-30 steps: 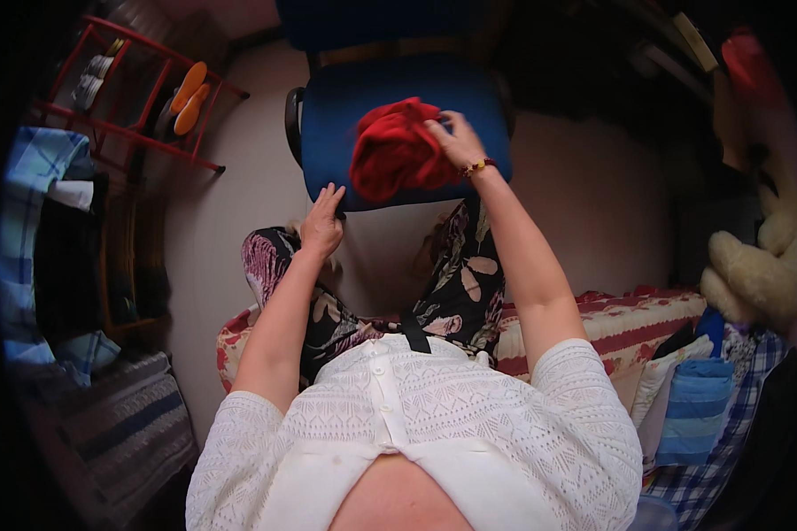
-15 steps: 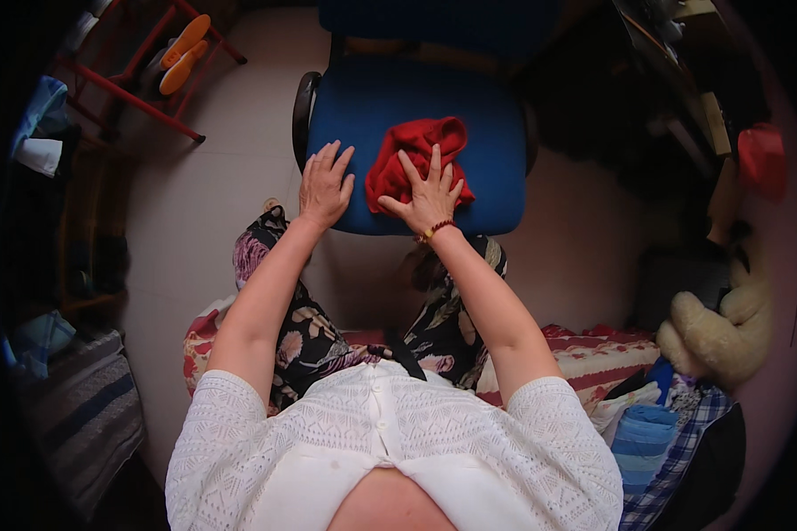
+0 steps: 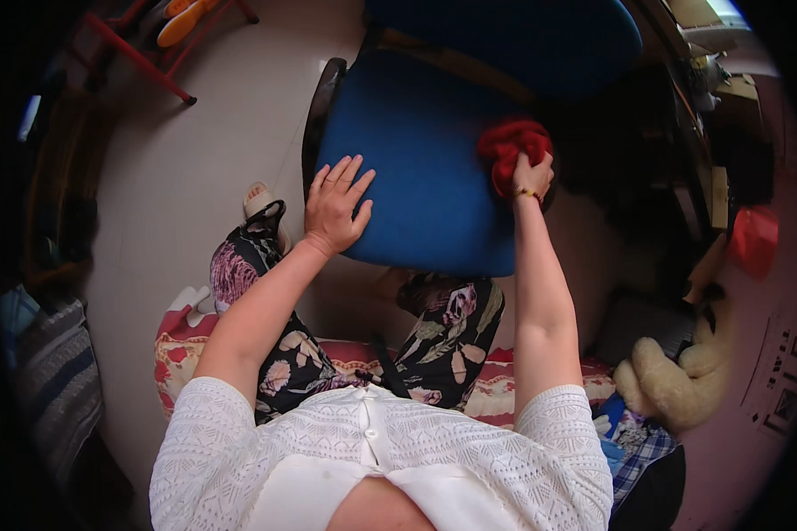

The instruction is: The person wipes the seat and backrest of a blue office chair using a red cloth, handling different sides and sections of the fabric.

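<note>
A blue padded chair [image 3: 425,168] with dark armrests stands in front of my knees. My left hand [image 3: 336,205] lies on the left front part of its seat, fingers stretched out and nothing in them. At the seat's right edge, my right hand [image 3: 535,173] is closed round a bunched red cloth [image 3: 509,146]. The cloth is a little blurred and hangs in folds beyond my fingers. A beaded bracelet [image 3: 529,193] circles my right wrist.
Upper left stands a red metal rack [image 3: 137,57] with orange shoes [image 3: 181,22] on it. I sit on a red-and-cream patterned cover [image 3: 491,389]. To the right are a cream plush toy [image 3: 673,380], a red bag [image 3: 754,243] and folded checked cloth [image 3: 642,465].
My right hand has gone from lying spread on the red cloth to gripping it, and has carried it right to the seat's edge. The left hand stays on the seat; the view has shifted.
</note>
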Motion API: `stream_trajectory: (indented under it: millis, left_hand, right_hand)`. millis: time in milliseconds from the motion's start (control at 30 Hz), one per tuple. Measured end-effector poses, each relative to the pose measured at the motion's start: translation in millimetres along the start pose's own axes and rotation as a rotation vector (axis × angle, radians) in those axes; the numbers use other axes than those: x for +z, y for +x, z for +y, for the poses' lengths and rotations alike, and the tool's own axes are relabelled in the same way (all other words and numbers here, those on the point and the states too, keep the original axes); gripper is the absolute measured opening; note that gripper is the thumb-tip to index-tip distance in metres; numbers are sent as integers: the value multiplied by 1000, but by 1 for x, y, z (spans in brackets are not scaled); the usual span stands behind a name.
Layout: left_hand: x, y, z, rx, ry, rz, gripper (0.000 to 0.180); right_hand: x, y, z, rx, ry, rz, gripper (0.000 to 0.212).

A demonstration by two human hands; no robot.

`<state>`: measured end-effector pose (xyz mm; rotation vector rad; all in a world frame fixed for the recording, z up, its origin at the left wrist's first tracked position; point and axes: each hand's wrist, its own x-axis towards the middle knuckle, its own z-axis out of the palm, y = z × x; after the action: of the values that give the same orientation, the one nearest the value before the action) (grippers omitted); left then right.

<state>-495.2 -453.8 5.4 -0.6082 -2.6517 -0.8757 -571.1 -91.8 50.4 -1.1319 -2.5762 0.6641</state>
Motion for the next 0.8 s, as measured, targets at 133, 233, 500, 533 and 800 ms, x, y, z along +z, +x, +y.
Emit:
stream_trajectory:
  millis: [133, 233, 500, 533, 800]
  left_hand:
    - [5, 4, 8, 6, -29, -14, 48]
    - [2, -5, -1, -11, -29, -26, 48]
    - [9, -8, -4, 13, -77, 74, 34]
    - [9, -7, -4, 27, -79, 97, 34]
    - [-1, -14, -37, -256, -904, 192, 32]
  right_hand:
    - [65, 4, -41, -171, 107, -85, 58]
    - [110, -92, -116, -437, -78, -200, 51]
    - [49, -177, -149, -906, 29, -760, 43]
    - [41, -173, -148, -907, 31, -817, 44]
    - [-33, -174, -147, -879, 200, -965, 50]
